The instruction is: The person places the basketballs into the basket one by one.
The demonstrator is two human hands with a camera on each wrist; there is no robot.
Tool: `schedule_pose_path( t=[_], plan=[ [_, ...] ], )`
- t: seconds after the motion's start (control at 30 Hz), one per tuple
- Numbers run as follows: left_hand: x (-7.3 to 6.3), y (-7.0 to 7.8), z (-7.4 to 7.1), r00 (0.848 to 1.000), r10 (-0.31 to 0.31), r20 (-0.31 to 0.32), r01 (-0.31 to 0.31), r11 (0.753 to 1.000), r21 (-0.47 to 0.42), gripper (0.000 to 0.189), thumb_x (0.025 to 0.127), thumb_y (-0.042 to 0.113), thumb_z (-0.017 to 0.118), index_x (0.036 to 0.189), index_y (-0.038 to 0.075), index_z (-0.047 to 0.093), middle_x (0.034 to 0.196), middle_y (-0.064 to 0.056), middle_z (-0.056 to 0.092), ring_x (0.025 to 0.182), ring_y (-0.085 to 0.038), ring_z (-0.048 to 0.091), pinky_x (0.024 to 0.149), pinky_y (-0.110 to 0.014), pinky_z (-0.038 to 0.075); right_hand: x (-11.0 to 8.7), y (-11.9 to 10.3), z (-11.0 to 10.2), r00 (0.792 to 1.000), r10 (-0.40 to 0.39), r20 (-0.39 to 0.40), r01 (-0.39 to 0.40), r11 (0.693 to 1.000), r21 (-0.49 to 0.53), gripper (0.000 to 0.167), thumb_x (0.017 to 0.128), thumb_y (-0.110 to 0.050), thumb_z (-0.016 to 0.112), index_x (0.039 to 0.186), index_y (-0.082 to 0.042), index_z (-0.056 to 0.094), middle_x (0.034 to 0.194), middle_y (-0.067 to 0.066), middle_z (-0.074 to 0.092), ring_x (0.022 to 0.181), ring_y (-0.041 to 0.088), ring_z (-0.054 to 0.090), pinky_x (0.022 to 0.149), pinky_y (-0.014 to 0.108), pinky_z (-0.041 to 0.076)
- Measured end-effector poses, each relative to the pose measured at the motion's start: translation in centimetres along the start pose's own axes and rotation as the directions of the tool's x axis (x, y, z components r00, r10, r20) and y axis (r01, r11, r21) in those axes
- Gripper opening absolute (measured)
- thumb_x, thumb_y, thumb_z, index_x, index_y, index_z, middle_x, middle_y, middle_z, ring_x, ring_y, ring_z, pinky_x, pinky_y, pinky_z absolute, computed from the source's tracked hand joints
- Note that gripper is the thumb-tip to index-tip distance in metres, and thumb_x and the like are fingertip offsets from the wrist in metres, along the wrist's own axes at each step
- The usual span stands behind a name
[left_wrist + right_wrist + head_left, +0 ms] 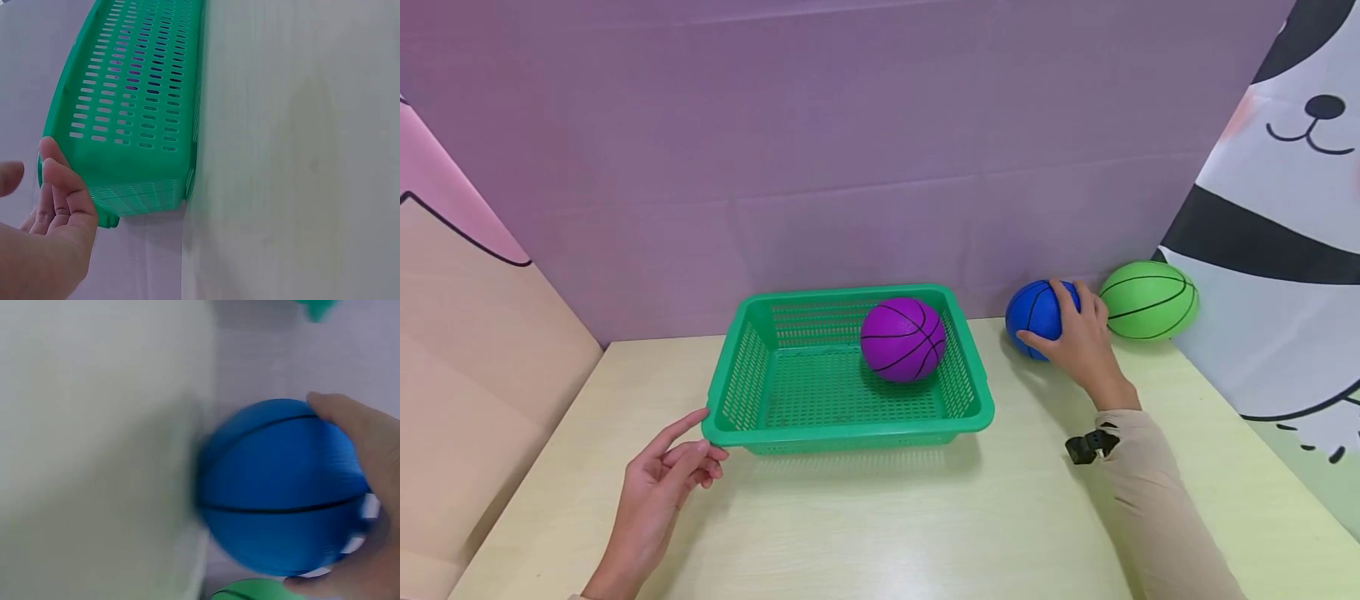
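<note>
My right hand (1084,346) grips a small blue basketball (1033,321) from above, fingers and thumb spread round it. In the right wrist view the blue ball (281,487) fills the middle, with the thumb and fingers on opposite sides. A green plastic basket (842,432) stands left of it, holding a purple basketball (902,340) in its right half. At the basket's near left corner is my left hand (658,483). Its index fingertip touches the rim, and in the left wrist view the thumb stands apart from the fingers (72,187).
A green basketball (1150,300) lies just right of the blue one, near the table's back right corner. Behind the pale table (880,525) hangs a purple cloth wall (850,167). Printed panels flank both sides, the right one with a panda (1300,317).
</note>
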State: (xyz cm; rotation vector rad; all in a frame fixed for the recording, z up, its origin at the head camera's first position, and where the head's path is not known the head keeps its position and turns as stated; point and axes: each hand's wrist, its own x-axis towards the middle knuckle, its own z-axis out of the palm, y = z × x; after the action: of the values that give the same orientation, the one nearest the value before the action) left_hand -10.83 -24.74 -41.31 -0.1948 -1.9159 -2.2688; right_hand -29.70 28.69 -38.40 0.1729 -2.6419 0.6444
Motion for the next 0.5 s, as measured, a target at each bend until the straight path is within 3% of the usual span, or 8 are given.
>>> schedule_pose_path(
  t=[0.27,0.5],
  plan=[
    [-0.1,0.0,0.0,1.000,-0.021,0.007,0.021,0.999,-0.045,0.044,0.103,0.006,0.053,0.145,-0.006,0.042,0.090,-0.007,0.074,0.075,-0.015,0.068,0.068,-0.023,0.057,-0.5,1.5,1.3,0.995,0.054,-0.086,-0.051,0.998,0.034,0.104,0.079,-0.043,0.083,0.157,-0.012,0.023,0.156,0.026,0.019,0.137,0.057,0.018,0.095,0.079,0.031],
    [0.0,-0.1,-0.2,0.999,-0.041,0.023,0.042,0.999,-0.035,0.046,0.104,0.009,0.052,0.146,-0.004,0.040,0.090,-0.006,0.075,0.076,-0.014,0.070,0.070,-0.024,0.058,-0.3,1.7,1.4,0.993,0.041,-0.112,-0.037,0.999,0.040,0.107,0.076,-0.041,0.086,0.157,-0.012,0.022,0.154,0.027,0.020,0.136,0.056,0.019,0.095,0.078,0.033]
  ],
)
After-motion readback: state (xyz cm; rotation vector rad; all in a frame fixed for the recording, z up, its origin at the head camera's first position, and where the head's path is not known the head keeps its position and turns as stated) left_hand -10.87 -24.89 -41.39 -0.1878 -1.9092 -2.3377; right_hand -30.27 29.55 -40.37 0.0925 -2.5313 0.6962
